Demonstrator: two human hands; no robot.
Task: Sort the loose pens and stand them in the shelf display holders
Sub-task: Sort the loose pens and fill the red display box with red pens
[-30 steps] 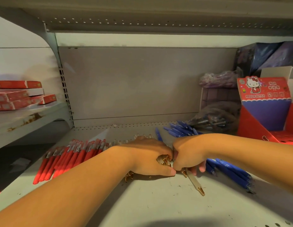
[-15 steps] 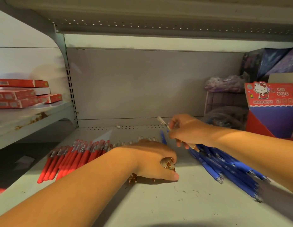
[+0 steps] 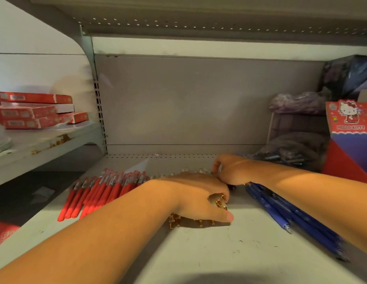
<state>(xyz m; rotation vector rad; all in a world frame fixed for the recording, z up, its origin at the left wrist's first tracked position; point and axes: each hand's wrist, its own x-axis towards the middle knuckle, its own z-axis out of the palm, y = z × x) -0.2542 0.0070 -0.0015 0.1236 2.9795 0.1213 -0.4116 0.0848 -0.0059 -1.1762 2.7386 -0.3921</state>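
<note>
Left hand (image 3: pixel 199 194) curled over a row of gold-tipped clear pens (image 3: pixel 175 220) on the shelf (image 3: pixel 199 255), right hand (image 3: pixel 229 171) just behind with fingers curled at their far ends, grip unclear; red pens (image 3: pixel 100 191) lie left, blue pens (image 3: pixel 281 212) right, red box (image 3: pixel 350 119) far right.

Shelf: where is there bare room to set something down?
Bare: the front of the shelf, between red pens and blue pens, before the left hand; also a strip by the back wall. Crowded: the middle, where the right hand meets it over gold-tipped pens; the right rear, piled with bags.
</note>
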